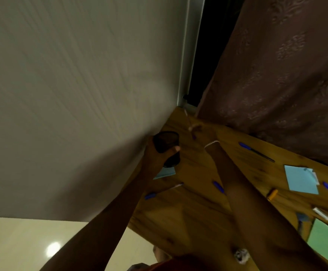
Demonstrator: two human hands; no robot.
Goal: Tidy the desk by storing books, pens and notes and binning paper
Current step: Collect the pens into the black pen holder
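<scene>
The left grip (157,155) (a bare hand) is curled round a dark mesh pen cup (166,142), with the thumb across its front. The cup is at the far corner of the wooden worktop (194,212), right by the pale wall (71,94). A blue note (166,173) peeks out just below the cup.

The right grip (197,127) is just beside the cup, a bit further back. It is blurry, but its fingers look pinched on a thin pen (188,118) that points down.

More things lie on the worktop. A long blue pen (256,152) is near the brown curtain (276,75). A short blue pen (219,187) shows between the two arms. A light blue note pad (301,179) and a green sheet (327,243) are off to the right. A crumpled paper ball (241,256) sits at the near edge.
</scene>
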